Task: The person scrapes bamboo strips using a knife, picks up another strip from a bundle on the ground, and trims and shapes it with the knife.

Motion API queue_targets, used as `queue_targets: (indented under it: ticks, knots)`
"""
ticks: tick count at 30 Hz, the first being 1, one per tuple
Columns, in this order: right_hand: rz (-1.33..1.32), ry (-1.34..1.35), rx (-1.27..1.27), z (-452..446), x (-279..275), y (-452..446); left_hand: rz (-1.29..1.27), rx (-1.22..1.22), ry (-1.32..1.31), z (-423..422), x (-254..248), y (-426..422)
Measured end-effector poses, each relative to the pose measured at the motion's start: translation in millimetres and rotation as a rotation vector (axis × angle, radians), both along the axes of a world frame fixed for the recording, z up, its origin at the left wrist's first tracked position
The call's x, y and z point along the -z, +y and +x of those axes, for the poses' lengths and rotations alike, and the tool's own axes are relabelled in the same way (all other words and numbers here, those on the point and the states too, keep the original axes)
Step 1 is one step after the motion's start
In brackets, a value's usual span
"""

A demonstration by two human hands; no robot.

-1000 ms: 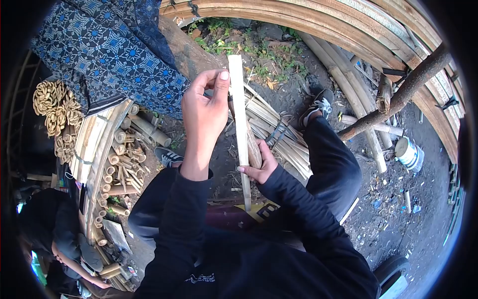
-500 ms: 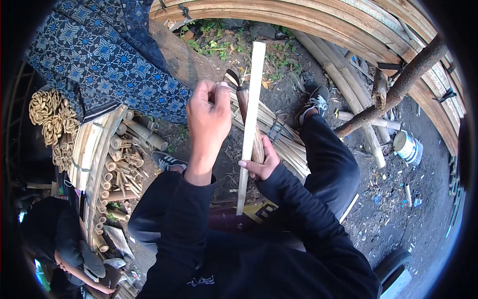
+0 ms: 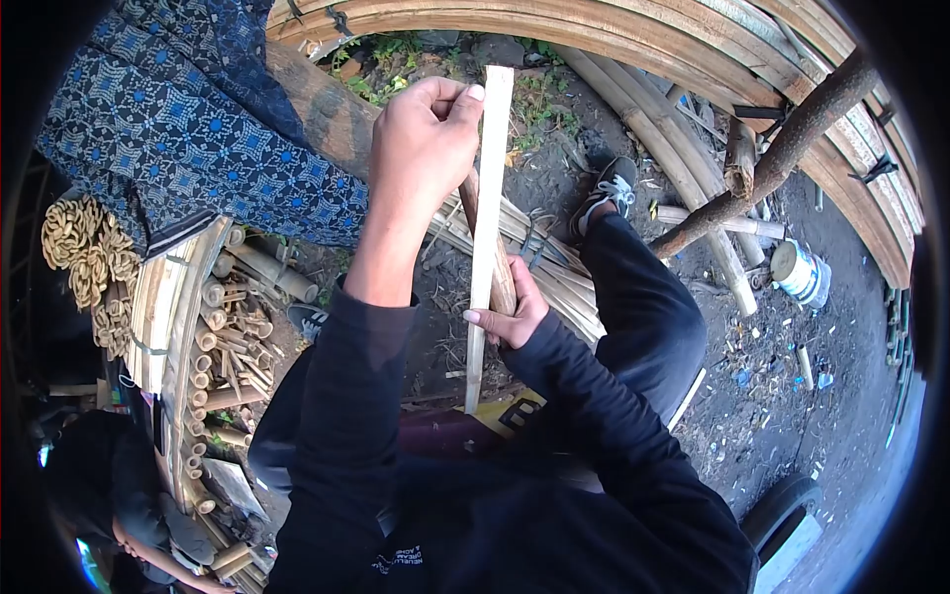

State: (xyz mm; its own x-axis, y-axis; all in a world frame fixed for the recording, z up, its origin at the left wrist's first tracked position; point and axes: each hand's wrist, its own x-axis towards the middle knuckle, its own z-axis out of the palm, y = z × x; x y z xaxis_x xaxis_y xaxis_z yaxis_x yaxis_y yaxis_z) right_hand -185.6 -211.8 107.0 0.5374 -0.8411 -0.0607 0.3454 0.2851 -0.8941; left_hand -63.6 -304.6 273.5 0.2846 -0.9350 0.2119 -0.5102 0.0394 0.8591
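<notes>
A pale, flat bamboo strip [image 3: 488, 188] stands nearly upright in front of me. My right hand [image 3: 520, 312] is closed around its lower part, thumb across the front, and also around the wooden handle of a knife [image 3: 503, 282] behind the strip. The knife's blade is hidden behind my left hand and the strip. Near the strip's top, my left hand [image 3: 427, 139] is closed, thumb pressed to the fingers, right beside the strip's left edge. Whether it pinches anything is not visible.
Split strips [image 3: 564, 267] lie beyond my right hand. Bundled long slats [image 3: 594, 40] curve across the far side, near a slanting branch [image 3: 782, 148]. Blue patterned cloth [image 3: 218, 139] and cut bamboo pieces [image 3: 228, 346] are at left. A white bucket [image 3: 800, 272] lies right; another person [image 3: 109, 475] sits lower left.
My left hand has moved up and slightly right, closer to the strip's top, and now covers the knife blade that showed before. My right hand keeps its hold; the whole view has shifted slightly.
</notes>
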Motion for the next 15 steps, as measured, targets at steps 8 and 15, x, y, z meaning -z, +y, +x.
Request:
queue_targets:
  ticks: [8,15]
  knots:
    - [0.015,0.012,0.013,-4,-1,-2,-0.181,-0.072,-0.206,-11,17,-9]
    - [0.034,-0.044,0.104,1,12,-1,-0.230,0.000,-0.234,-12,13,34]
